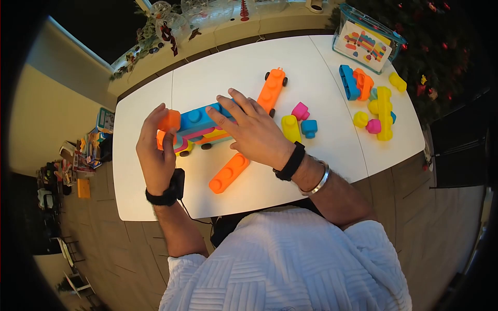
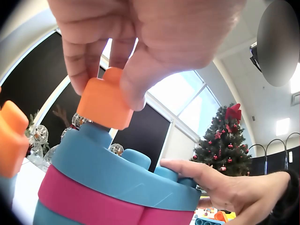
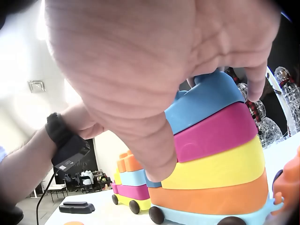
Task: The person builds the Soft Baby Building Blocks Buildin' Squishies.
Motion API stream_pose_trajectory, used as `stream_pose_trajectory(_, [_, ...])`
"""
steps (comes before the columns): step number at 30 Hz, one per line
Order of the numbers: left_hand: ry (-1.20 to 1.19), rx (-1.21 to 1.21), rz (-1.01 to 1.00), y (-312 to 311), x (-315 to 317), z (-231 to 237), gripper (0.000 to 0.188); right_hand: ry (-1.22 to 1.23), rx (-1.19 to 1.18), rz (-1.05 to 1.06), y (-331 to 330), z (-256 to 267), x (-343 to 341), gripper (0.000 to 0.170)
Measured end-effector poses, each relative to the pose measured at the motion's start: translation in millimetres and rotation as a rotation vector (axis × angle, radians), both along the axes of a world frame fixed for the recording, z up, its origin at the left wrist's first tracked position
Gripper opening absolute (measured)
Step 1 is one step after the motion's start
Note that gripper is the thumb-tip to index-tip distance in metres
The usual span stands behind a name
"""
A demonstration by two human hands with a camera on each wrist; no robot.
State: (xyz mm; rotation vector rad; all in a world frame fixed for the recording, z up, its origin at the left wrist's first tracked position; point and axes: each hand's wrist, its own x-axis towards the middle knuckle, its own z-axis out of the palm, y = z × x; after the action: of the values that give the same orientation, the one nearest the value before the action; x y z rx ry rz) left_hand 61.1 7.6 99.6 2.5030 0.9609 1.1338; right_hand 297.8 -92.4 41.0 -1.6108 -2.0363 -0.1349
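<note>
Sleeves [image 1: 187, 267] of white ribbed cloth lay nearest, with an orange bar [image 1: 229, 172] slanting on the white table [image 1: 332, 166] beyond them. Past it, the left hand [image 1: 157, 153] pinched an orange block [image 1: 169, 120] between thumb and fingers, directly over the left-end stud [image 2: 93, 133] of a blue brick [image 1: 196, 118]; whether it was seated could not be told. That relation mattered most: block to stud, with the brick's long axis running from the left hand toward the right one and slightly away from the person, the left hand being nearer the stud. The right hand [image 1: 254, 129], its fingers spread and gripping no loose piece, straddled the other end, its thumb against the near side. Beneath the brick, a pink layer [image 3: 218, 133], a yellow layer [image 3: 220, 164] and an orange layer [image 3: 215, 197] stood on a pale blue wheeled base [image 3: 201, 218]. The table also carried a yellow block [image 1: 291, 128] to the right of these and, farther out, an orange wagon [image 1: 271, 93]. At its far right corner stood a clear box [image 1: 373, 24] holding a picture card [image 1: 360, 44]; behind came a decorated window ledge [image 1: 223, 36] and a Christmas tree [image 2: 222, 140].
</note>
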Motion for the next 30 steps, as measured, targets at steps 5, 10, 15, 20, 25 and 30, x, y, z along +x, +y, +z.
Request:
stream_pose_trajectory(5, [0.059, -0.023, -0.044, 1.7, 5.4, -4.3, 0.043, 0.015, 0.007, 0.012, 1.3, 0.5, 3.2, 0.097])
stream_pose_trajectory(10, [0.047, -0.065, -0.073, 1.7, 11.1, -9.2, 0.048, -0.001, -0.032, 0.011, 0.7, 3.7, 0.9, 0.102])
stream_pose_trajectory(15, [0.111, 0.021, 0.044, -1.3, 18.8, -16.5, 0.054, -0.001, 0.014, -0.003, 2.4, 0.0, -2.2, 0.096])
stream_pose_trajectory(20, [0.103, -0.027, 0.051, -0.6, 16.8, -19.8, 0.053, -0.008, 0.017, 0.004, 2.2, 3.6, -1.3, 0.095])
stream_pose_trajectory(25, [0.087, -0.019, 0.013, 0.9, 15.8, -14.1, 0.053, 0.001, -0.033, 0.015, 2.9, 3.2, -1.9, 0.099])
stream_pose_trajectory(30, [0.118, -0.04, 0.022, 4.3, 17.6, -3.8, 0.054, -0.006, 0.024, -0.007, 3.1, 0.2, -4.1, 0.096])
